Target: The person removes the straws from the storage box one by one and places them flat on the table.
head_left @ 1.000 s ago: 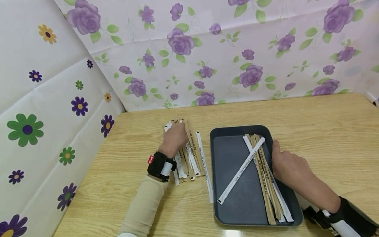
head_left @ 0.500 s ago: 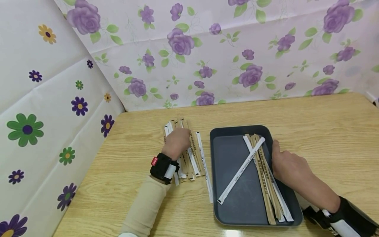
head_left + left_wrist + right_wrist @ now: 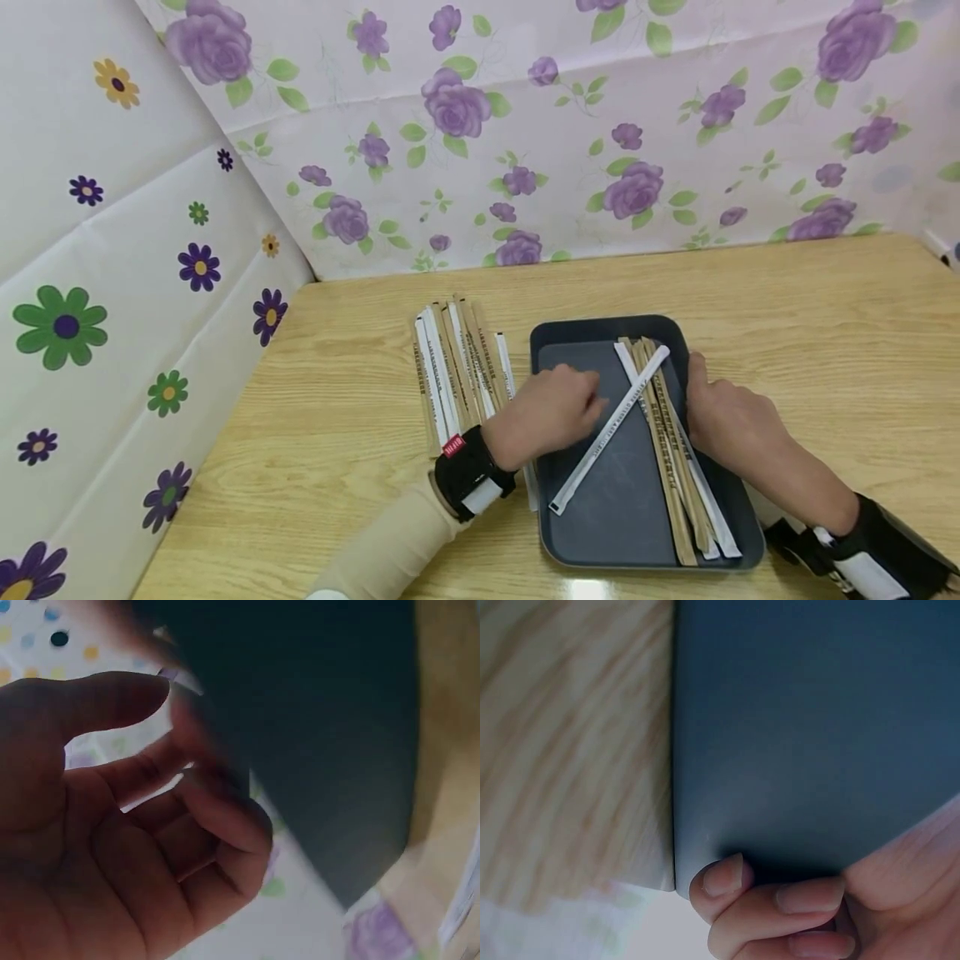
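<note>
A dark grey tray [image 3: 592, 537] lies on the table with several long, thin paper-wrapped straws [image 3: 663, 425] along its right side. One white wrapped straw [image 3: 600, 442] slants across them. My left hand [image 3: 551, 412] hovers over the tray's left part, fingers curled, knuckles near that slanted straw. In the left wrist view its thumb [image 3: 112, 697] and bent fingers come close together; I cannot tell whether something thin is between them. My right hand [image 3: 738, 417] grips the tray's right rim, thumb at the top edge and fingers [image 3: 795, 900] bent against the outer wall.
Left of the tray lies a pile of brown and white wrapped straws [image 3: 450, 358]. A single white straw [image 3: 505, 358] rests between pile and tray, partly behind my left forearm. Flowered sheets [image 3: 300, 167] hang along the table's back and left.
My left hand has moved from the pile of wrapped straws rightward to above the tray. The right hand keeps its grip on the tray, which stays in place.
</note>
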